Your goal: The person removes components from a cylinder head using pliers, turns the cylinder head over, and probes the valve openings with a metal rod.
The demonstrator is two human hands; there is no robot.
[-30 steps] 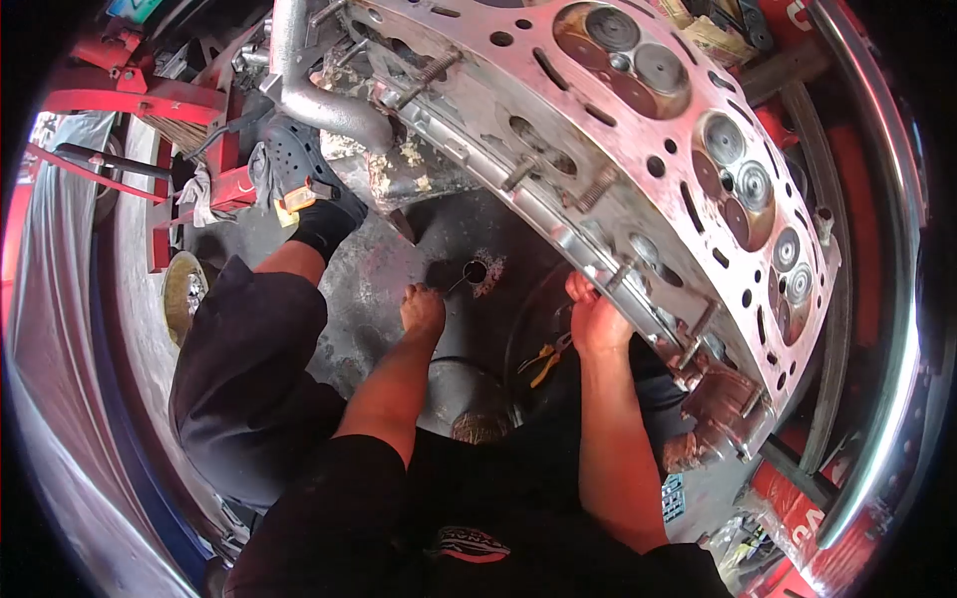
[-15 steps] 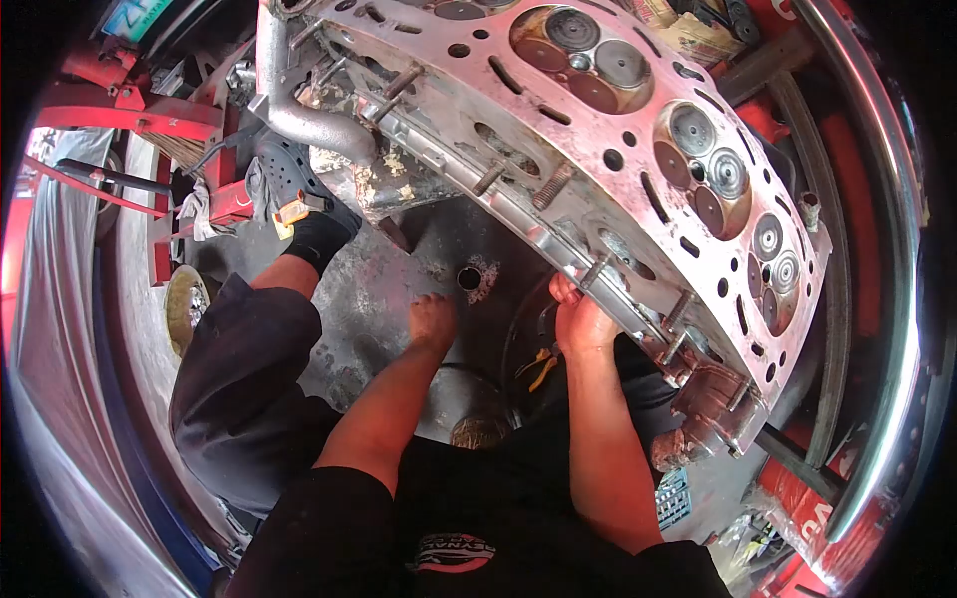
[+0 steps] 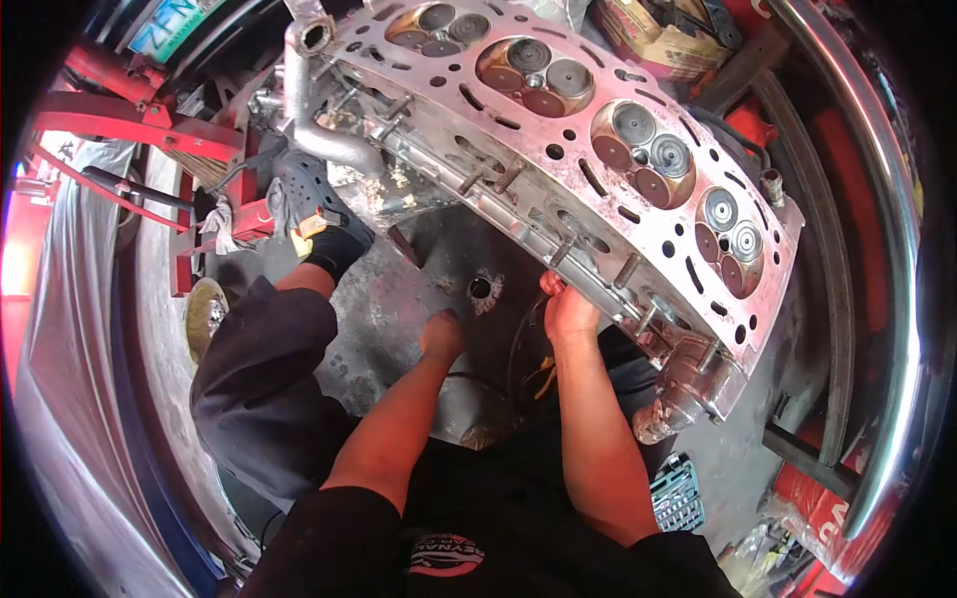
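Observation:
A large metal cylinder head [image 3: 618,214] with round valves on its upper face spans from the top centre to the lower right. My right hand [image 3: 570,311] is closed at its lower edge, the fingertips partly hidden beneath it. Over the dark floor to the left, my left hand [image 3: 442,337] is curled, and what it holds, if anything, cannot be made out. Yellow-handled pliers [image 3: 545,377] lie between my forearms, partly covered. A hole [image 3: 479,288] shows in the dark surface above my left hand.
A red metal frame [image 3: 140,122] stands at the upper left, near my shoe [image 3: 317,204]. A round bowl [image 3: 206,314] is beside my left knee. A blue socket tray [image 3: 678,495] lies at the lower right. A chrome bar [image 3: 902,329] curves along the right side.
The view has shifted, so more of the cylinder head shows. My left hand has moved away from the hole, and the thin item seen at its fingers earlier is no longer visible.

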